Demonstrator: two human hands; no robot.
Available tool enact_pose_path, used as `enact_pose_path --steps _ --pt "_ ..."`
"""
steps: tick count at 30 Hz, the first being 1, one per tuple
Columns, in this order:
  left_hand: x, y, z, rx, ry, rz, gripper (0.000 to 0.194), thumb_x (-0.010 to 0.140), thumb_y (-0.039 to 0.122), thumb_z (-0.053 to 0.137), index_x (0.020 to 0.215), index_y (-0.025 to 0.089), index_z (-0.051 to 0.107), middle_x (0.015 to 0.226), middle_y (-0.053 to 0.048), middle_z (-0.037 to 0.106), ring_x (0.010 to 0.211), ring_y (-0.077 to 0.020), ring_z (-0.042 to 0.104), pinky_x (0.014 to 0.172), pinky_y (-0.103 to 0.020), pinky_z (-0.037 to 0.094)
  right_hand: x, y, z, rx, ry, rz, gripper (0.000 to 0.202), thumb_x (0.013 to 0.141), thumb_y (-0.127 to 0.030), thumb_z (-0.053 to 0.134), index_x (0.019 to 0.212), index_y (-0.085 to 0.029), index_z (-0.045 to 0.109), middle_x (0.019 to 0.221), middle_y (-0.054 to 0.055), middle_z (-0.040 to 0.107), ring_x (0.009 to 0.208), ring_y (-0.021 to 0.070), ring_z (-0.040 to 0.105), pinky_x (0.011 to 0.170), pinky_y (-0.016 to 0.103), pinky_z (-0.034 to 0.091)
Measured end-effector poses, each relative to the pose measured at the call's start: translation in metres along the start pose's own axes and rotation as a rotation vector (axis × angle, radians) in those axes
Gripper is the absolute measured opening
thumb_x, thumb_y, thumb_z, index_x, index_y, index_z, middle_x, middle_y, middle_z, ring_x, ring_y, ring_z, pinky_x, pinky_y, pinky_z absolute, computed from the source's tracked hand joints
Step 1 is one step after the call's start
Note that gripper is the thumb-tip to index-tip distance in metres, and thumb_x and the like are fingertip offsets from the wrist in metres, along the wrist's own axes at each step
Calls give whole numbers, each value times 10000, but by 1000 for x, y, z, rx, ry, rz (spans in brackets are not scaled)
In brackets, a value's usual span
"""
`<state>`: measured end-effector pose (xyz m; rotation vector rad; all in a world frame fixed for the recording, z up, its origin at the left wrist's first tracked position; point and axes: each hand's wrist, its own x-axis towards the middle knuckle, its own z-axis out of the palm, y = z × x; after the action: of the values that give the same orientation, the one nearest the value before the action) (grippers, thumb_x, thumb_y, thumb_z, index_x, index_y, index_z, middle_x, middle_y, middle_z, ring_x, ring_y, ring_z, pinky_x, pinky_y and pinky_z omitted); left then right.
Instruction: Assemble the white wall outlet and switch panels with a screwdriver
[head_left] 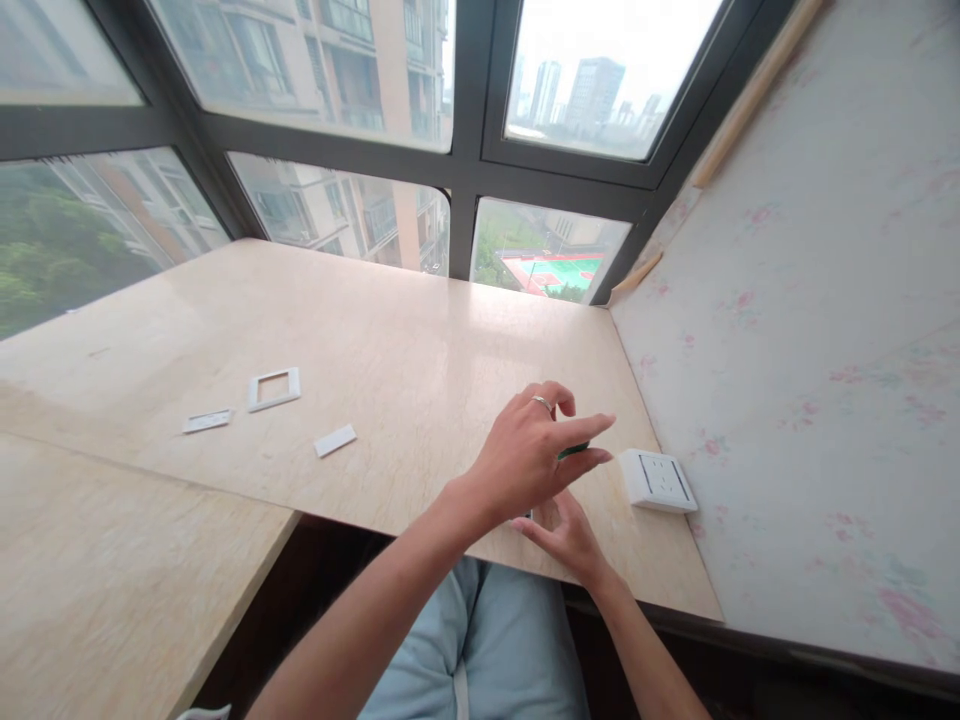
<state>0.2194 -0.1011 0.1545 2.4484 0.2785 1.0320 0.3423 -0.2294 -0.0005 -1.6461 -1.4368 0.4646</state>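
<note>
My left hand (529, 435), with a ring on one finger, reaches across above my right hand near the front edge of the counter. Its index finger and thumb point right, while the other fingers curl. Between them shows a sliver of a dark green thing (574, 450), mostly hidden by the hand. Below it, my right hand (562, 535) is low at the counter, thumb and fingers closed around a small thing (529, 515). Only a dark and light edge of that thing shows, so its kind is unclear.
A white socket box (658, 481) sits at right against the papered wall (810, 330). To the left lie a white rectangular frame (253, 395), a small white framed piece (208, 421) and a flat white strip (335, 441) on the marbled counter (420, 350). Windows rise behind.
</note>
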Motion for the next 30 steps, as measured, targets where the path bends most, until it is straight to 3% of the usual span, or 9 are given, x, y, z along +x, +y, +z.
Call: enact_pose_path --steps 5,8,12,15,17,20,23,26,30 --pt "-3 4 -6 -137 -88 -25 385 981 127 496 1347 196 593 1139 -102 661 1027 -207 631 865 -369 570 1 0 1 6 21 -23 446 820 -467 763 1165 -219 627 1134 107 723 1055 325 693 897 446 581" --pt "-4 9 -10 -223 -89 -55 409 909 50 436 1245 148 646 1190 -118 677 1036 -206 661 911 -371 571 0 1 1 11 18 -19 448 810 -464 771 1159 -216 639 1098 108 735 1020 325 705 881 451 589" --pt "-6 10 -6 -365 -28 -80 225 942 195 538 1047 175 735 1108 -90 747 992 -206 717 910 -355 582 0 2 2 -2 15 5 583 808 -465 774 1302 -211 596 1194 131 717 1122 356 678 940 494 568" --pt "-7 5 1 -417 68 -88 217 939 305 632 1079 182 744 1137 -111 768 1067 -243 724 930 -377 584 -1 3 2 -3 12 0 552 821 -464 762 1289 -220 599 1210 124 713 1144 352 669 963 499 557" --pt "-7 3 2 -418 66 -105 270 953 248 572 1177 178 706 1227 -127 738 1140 -254 696 975 -408 566 -1 3 2 4 10 -13 492 823 -456 764 1234 -227 620 1187 114 718 1118 340 677 952 486 564" --pt "-6 3 -3 -455 -33 -95 428 899 128 429 1272 178 633 1315 -121 678 1170 -233 653 1002 -426 541 0 3 2 10 19 -19 470 811 -447 777 1201 -231 629 1176 109 717 1096 336 682 937 483 573" --pt "-6 6 -8 -455 -90 -24 398 841 129 367 1066 163 694 1145 -118 664 1046 -219 636 928 -403 546 1 2 2 17 21 -11 496 801 -441 783 1220 -227 623 1189 115 713 1104 344 683 934 499 576" --pt "-6 8 -9 -333 -72 8 313 909 210 380 910 144 686 946 -100 631 907 -214 599 872 -384 517 0 2 2 29 23 -13 586 803 -432 781 1310 -214 583 1264 138 692 1179 366 657 953 520 566" --pt "-5 6 -5 -82 -91 27 344 1020 388 440 1150 146 648 824 -57 659 853 -230 568 860 -409 461 -2 3 2 35 12 7 614 803 -434 785 1333 -201 579 1298 149 684 1223 379 636 983 534 547"
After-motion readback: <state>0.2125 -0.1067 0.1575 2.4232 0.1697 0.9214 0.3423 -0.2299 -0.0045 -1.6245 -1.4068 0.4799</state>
